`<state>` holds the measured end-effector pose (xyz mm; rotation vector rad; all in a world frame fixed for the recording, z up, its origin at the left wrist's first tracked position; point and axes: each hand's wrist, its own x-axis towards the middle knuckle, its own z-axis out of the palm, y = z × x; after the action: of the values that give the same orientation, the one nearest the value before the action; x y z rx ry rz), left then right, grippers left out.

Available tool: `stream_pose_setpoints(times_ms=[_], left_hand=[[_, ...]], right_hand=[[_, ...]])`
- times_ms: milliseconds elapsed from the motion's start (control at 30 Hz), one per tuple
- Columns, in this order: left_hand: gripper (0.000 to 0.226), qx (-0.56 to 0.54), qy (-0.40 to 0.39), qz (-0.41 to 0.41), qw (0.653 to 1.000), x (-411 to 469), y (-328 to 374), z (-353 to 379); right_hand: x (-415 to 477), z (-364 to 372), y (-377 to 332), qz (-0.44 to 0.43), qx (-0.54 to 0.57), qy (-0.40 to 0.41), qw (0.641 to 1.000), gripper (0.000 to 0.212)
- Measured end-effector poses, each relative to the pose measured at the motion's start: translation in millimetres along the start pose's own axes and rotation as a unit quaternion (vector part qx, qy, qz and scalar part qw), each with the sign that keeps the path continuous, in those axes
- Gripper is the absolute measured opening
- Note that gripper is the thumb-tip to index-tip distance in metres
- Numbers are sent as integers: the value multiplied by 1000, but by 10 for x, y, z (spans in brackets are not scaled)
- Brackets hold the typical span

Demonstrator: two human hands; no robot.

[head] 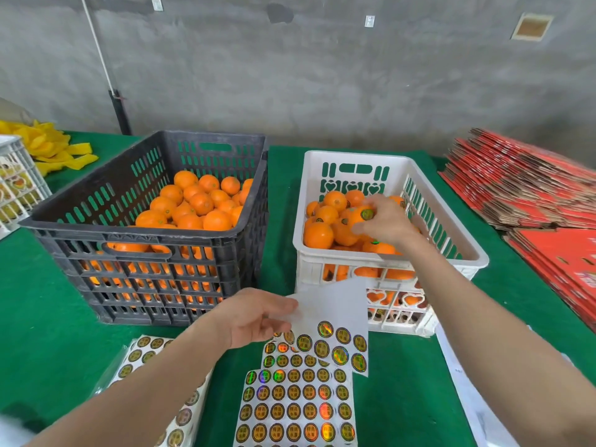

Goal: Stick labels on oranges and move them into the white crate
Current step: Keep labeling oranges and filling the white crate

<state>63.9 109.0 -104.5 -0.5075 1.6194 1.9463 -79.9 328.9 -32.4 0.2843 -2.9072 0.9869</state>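
Fingers (375, 204) of the right hand (387, 221) were curled over a labelled orange (356, 218), with the thumb beneath it, clamped on the fruit just above the heap inside the white crate (390, 255). A round gold sticker (367, 214) with a dark rim faced outward on that orange, right beside the fingertips; its characters were too blurred to read. The left hand (254, 317) pinched the left edge of a label sheet (335, 317) between thumb and fingers, in front of the white crate's near wall. The sheet's upper part was bare and round holographic stickers remained on its lower part. More full sheets (296, 408) lay flat on the green cloth (48, 317) beneath it, their print also illegible. The black crate (145, 253), to the left, held unlabelled oranges (193, 201). A narrow strip of cloth separated the two crates. The right forearm crossed the white crate's near rim. Flattened red cartons (532, 188) were stacked well apart to the right.
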Motion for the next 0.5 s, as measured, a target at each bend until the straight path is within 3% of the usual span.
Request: stream_pose_setpoints(times_ms=[100,233,333,400,467,500], left_hand=[[24,5,38,13,999,29,7,15],[38,-13,36,30,999,42,2,-13],[25,-41,13,10,999,25,30,-38],[15,-52,9,-4,999,20,46,-50],[11,-61,12,-9,998,23,53,-56],[9,-63,12,-10,998,24,57,-57]], right_hand=[[155,127,162,34,-84,-164,982,23],[215,265,231,19,-165,-277,946,24],[258,299,247,26,-168,-316,933,30],[240,291,234,16,-135,-253,958,28],[108,248,166,-29,-58,-62,996,24],[-33,218,96,-73,14,47,996,19]])
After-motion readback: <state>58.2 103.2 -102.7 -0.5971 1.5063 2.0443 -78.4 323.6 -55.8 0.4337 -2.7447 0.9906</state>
